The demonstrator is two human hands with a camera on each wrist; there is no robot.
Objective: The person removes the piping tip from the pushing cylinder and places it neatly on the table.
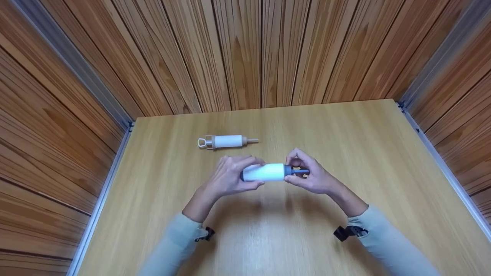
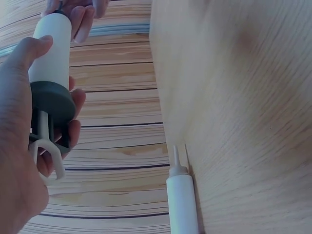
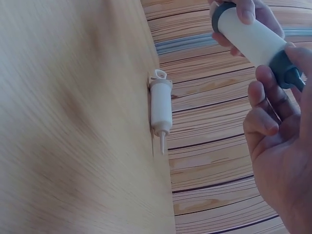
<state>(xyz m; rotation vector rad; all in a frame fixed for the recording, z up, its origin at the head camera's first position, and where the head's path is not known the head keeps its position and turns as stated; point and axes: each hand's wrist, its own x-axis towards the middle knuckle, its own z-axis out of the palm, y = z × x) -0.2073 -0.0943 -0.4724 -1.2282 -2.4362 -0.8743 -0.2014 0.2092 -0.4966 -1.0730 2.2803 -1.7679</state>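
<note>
A large syringe with a white barrel (image 1: 268,172), dark grey end caps and a thin dark nozzle (image 1: 301,171) is held level above the table. My left hand (image 1: 230,174) grips the barrel near its plunger end, thumb along one side and fingers round the other. In the left wrist view the white pull handle (image 2: 48,158) sticks out below the dark collar (image 2: 52,103). With thumb and fingertips, my right hand (image 1: 312,174) pinches the dark nozzle cap (image 3: 282,68) at the other end. The nozzle points toward the right palm.
Beyond the hands, a second syringe (image 1: 228,141) with a white barrel and beige ends lies on the wooden table (image 1: 161,214), nozzle to the right. Wood-plank walls (image 1: 245,53) with metal edge rails (image 1: 103,191) enclose the table at the back and sides.
</note>
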